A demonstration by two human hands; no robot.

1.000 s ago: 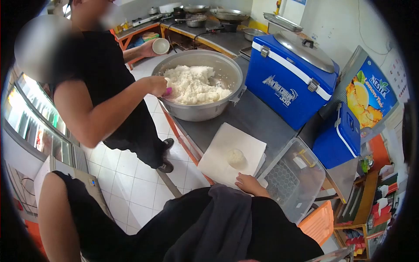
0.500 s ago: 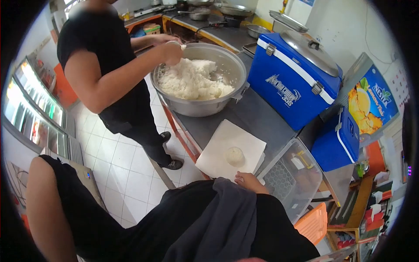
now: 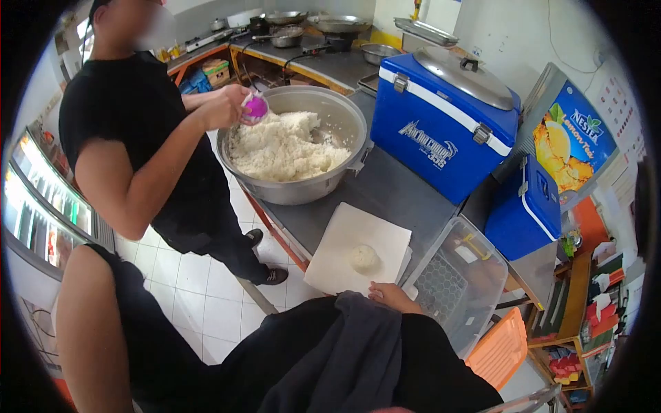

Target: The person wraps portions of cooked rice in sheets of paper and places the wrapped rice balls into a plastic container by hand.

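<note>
My right hand (image 3: 394, 297) is at the near edge of a stack of white paper sheets (image 3: 337, 272), its fingers curled and pinching the edge. On the top sheet, just beyond my fingers, sits a small round mound of white rice (image 3: 365, 258). My left hand is out of view. Across the table corner, a co-worker in a black T-shirt holds a purple cup-like scoop (image 3: 257, 107) in their hands, over a large metal pot (image 3: 292, 191). Loose white rice (image 3: 289, 148) fills much of that pot.
A large blue cooler (image 3: 427, 131) with a metal lid (image 3: 468, 76) on top stands behind the papers. A smaller blue cooler (image 3: 527, 206) is to its right. A clear plastic bin (image 3: 454, 279) lies beside the papers, near an orange chair (image 3: 499, 351).
The co-worker's hands have lifted and turned, and the purple scoop has come into sight. My view has shifted slightly; my right hand stays at the paper's edge.
</note>
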